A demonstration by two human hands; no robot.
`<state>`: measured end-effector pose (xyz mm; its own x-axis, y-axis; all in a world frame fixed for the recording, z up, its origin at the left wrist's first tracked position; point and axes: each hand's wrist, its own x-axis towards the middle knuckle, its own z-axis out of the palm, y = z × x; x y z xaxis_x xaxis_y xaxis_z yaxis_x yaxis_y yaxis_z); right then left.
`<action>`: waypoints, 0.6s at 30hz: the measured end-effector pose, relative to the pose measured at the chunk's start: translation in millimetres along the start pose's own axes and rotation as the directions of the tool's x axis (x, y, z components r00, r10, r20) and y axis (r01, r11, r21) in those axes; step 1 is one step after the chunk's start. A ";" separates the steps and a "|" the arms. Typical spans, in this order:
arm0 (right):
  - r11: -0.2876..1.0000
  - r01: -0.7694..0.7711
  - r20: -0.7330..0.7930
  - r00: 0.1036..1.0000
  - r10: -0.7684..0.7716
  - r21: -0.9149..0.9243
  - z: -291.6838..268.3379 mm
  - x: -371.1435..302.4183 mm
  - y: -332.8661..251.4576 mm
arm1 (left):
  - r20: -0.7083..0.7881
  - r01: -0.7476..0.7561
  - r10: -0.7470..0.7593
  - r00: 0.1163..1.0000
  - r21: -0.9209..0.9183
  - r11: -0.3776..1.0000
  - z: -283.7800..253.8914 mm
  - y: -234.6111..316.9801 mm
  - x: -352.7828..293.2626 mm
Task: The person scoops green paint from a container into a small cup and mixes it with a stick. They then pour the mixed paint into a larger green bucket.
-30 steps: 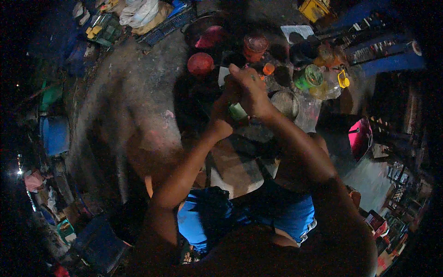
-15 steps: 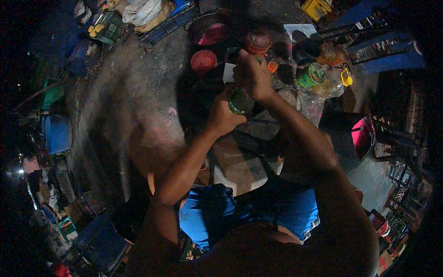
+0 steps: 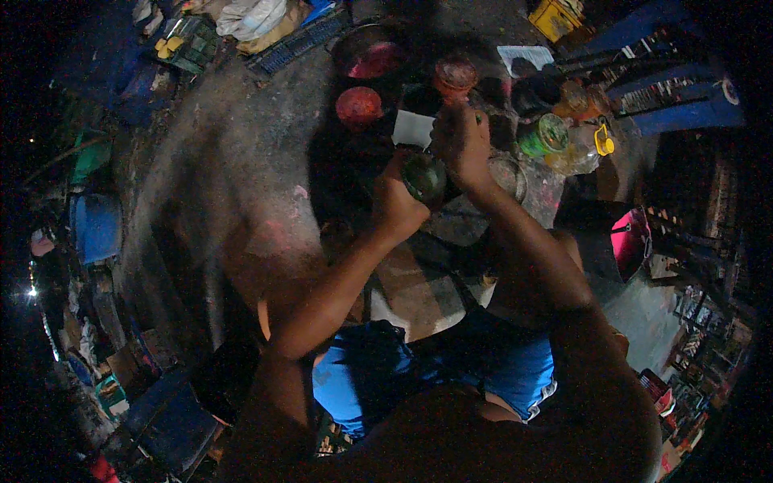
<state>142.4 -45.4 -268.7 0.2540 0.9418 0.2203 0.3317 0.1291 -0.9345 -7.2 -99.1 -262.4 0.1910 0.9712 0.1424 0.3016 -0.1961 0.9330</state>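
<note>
Since the frames of up to a second earlier, the hands have drawn apart: the right hand has moved to the right, away from the left hand, and more of a pale rectangular piece now shows between and beyond them. In the head view, the left hand is wrapped around a round green container, which sits in front of the person, its dark round face turned up toward the camera. The right hand is curled into a loose fist just beyond and to the right of it; whether it pinches anything cannot be told. Past the fist stands an orange-red tub, with a round red container to its left. Right of the fist are a green tub and, beside that, a clear jug with a yellow handle. A pale sheet lies farther off, and a bright pink object sits well to the right.
</note>
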 end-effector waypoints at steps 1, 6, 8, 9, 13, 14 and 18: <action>0.989 0.079 -0.014 0.997 -0.082 -0.123 4.3 0.4 -1.0 | 0.004 0.006 -0.006 1.000 0.025 1.000 1.0 -4.3 -0.6; 0.749 0.336 -0.023 0.905 -0.424 -0.571 18.6 6.3 4.3 | 0.035 -0.016 0.013 0.999 0.102 0.995 7.0 3.9 2.3; 0.762 0.346 -0.003 0.910 -0.415 -0.547 20.9 8.0 5.4 | 0.014 -0.029 0.028 1.000 0.058 0.998 9.4 8.9 3.6; 0.771 0.366 0.006 0.905 -0.425 -0.521 20.6 10.3 5.4 | 0.001 -0.034 0.034 0.999 0.036 0.999 9.6 9.3 3.5; 0.913 0.268 -0.033 0.956 -0.291 -0.307 25.6 19.1 13.3 | 0.082 -0.057 0.061 0.995 -0.056 0.997 8.3 5.8 6.4; 0.969 0.190 -0.072 0.977 -0.203 -0.156 29.9 19.5 7.8 | 0.105 -0.074 0.081 0.991 -0.067 0.995 7.0 2.0 9.1; 0.953 -0.137 0.018 0.990 0.137 0.269 31.9 21.4 -12.4 | 0.194 -0.013 0.033 0.980 -0.102 0.995 -1.2 -2.4 5.3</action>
<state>114.8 -16.9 -261.3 0.2807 0.9560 0.0848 0.0372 0.0774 -0.9963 -8.0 -93.3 -263.5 0.3783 0.9196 0.1063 0.2022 -0.1941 0.9599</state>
